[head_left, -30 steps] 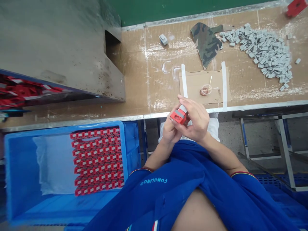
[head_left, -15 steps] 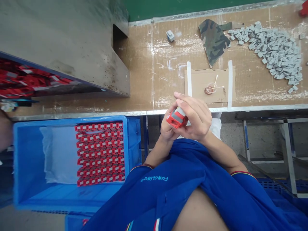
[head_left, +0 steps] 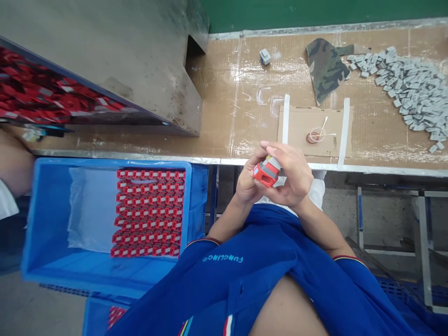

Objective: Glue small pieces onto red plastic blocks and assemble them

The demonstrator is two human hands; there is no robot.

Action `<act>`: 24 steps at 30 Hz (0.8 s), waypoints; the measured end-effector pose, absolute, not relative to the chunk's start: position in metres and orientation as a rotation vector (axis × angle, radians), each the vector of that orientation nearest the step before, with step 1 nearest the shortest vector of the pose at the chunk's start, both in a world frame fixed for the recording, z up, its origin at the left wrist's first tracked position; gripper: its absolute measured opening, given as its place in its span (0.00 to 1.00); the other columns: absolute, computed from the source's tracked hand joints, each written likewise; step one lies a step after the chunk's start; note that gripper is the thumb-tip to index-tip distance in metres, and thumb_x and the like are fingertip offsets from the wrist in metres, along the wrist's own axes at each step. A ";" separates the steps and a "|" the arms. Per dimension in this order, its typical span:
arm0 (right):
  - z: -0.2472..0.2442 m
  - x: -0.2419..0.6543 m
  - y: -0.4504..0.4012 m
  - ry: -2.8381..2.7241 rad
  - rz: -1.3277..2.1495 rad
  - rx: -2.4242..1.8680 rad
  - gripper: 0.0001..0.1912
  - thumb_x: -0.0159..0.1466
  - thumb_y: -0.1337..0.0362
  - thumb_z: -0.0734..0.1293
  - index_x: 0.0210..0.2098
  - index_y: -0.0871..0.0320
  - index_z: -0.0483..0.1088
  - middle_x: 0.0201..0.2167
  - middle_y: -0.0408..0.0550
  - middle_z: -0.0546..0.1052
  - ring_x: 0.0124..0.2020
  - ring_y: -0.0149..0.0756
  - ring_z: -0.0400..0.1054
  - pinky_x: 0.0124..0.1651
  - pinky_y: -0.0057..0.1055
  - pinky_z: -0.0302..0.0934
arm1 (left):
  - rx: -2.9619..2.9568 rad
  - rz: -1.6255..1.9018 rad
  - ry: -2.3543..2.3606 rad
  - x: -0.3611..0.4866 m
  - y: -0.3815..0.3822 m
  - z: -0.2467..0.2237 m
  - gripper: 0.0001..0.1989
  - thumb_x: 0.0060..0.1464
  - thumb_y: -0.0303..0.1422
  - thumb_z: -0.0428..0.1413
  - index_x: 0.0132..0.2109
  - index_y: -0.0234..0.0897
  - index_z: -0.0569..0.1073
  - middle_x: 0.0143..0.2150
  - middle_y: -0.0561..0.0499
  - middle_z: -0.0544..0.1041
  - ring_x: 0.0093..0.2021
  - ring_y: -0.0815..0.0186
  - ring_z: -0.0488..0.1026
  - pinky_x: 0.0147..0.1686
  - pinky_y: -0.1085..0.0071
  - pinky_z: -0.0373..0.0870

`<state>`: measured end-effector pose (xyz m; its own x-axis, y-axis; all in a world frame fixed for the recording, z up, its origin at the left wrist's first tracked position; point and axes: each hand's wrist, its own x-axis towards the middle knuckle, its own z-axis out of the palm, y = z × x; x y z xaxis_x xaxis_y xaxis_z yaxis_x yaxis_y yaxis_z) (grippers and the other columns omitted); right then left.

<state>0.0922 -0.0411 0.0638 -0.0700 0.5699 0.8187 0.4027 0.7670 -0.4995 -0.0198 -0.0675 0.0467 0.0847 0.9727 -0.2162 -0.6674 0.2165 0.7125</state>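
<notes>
A small red-and-grey plastic piece [head_left: 266,173] is held between both hands in front of my chest, just short of the bench edge. My left hand [head_left: 248,182] grips it from the left side. From the right, my right hand [head_left: 293,175] closes over it with thumb and fingers; part of the piece is hidden behind them. Beyond the hands lies a cardboard sheet [head_left: 301,126] with white tape strips, bearing a small round dish [head_left: 312,136] with cotton swabs across it.
A blue crate [head_left: 114,162] at left holds rows of red pieces [head_left: 150,210]. Grey pieces [head_left: 416,88] are heaped at right near a camouflage cloth [head_left: 325,67]. A single grey-and-blue block [head_left: 265,56] lies further back. A metal chute [head_left: 115,60] stands over red parts. Someone's arm [head_left: 14,161] shows at far left.
The view has shifted, so the bench things appear further right. The plastic piece is turned slightly in my hands, showing more of its top. Both hands keep hold of it.
</notes>
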 end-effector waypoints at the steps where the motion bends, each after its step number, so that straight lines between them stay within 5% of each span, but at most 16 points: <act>1: 0.064 0.092 -0.040 -1.680 0.167 -0.759 0.24 0.70 0.53 0.66 0.62 0.57 0.69 0.49 0.56 0.84 0.51 0.47 0.81 0.47 0.45 0.77 | 0.470 1.297 0.748 -0.019 -0.067 0.049 0.34 0.36 0.49 0.77 0.53 0.48 0.81 0.39 0.55 0.81 0.35 0.68 0.78 0.38 0.72 0.76; 8: 0.064 0.095 -0.037 -1.675 0.224 -0.713 0.24 0.69 0.56 0.68 0.62 0.57 0.70 0.50 0.56 0.84 0.51 0.47 0.81 0.48 0.45 0.77 | 0.482 1.266 0.775 -0.018 -0.063 0.050 0.32 0.34 0.50 0.77 0.48 0.46 0.83 0.42 0.52 0.83 0.40 0.64 0.80 0.45 0.69 0.78; 17: 0.061 0.095 -0.033 -1.674 0.237 -0.634 0.28 0.69 0.53 0.68 0.65 0.57 0.68 0.53 0.57 0.83 0.52 0.47 0.80 0.47 0.44 0.78 | 0.500 1.305 0.658 -0.019 -0.061 0.048 0.31 0.33 0.45 0.79 0.47 0.44 0.84 0.40 0.53 0.83 0.38 0.67 0.80 0.43 0.72 0.76; 24: 0.059 0.097 -0.035 -1.655 0.259 -0.613 0.30 0.71 0.51 0.67 0.68 0.57 0.66 0.57 0.57 0.81 0.56 0.49 0.79 0.50 0.46 0.79 | 0.516 1.338 0.753 -0.017 -0.060 0.053 0.34 0.30 0.53 0.77 0.44 0.41 0.84 0.42 0.49 0.83 0.44 0.59 0.81 0.48 0.67 0.78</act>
